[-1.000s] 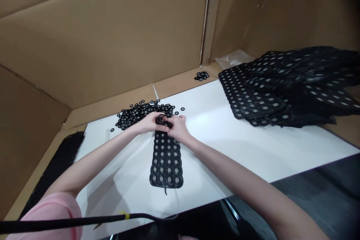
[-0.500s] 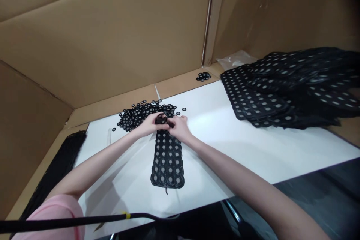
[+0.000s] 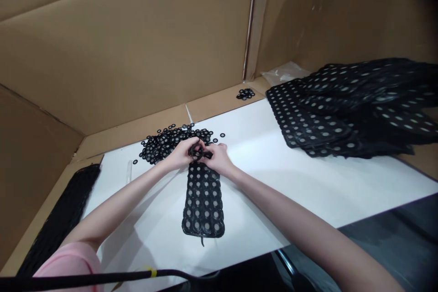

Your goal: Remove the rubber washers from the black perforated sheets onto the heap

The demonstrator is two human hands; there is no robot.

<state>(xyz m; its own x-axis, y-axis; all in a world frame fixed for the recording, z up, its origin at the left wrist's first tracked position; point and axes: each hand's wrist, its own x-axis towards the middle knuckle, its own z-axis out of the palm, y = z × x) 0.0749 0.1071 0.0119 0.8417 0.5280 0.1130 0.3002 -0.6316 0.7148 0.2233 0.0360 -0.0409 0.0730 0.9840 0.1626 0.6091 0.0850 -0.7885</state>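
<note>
A black strip dotted with rows of pale discs (image 3: 204, 203) lies lengthwise on the white tabletop, its near end toward me. At its far end my left hand (image 3: 184, 151) and my right hand (image 3: 216, 157) meet, fingers closed around the curled black end of the strip. Thumbs and fingertips are close together there; small details between them are hidden. Just beyond and left of my hands spreads a pile of small black rings (image 3: 164, 143), and a few loose ones lie at its edges.
A heap of black dotted sheets (image 3: 318, 109) covers the right side of the table. A long black bundle (image 3: 61, 214) lies at the left edge. A small cluster of rings (image 3: 245, 94) sits on cardboard at the back. Cardboard walls (image 3: 153, 50) enclose the table; a black cable (image 3: 137, 276) crosses in front.
The view has shifted slightly. Both hands stay at the strip's far end, with the black material between their fingers slightly rearranged.
</note>
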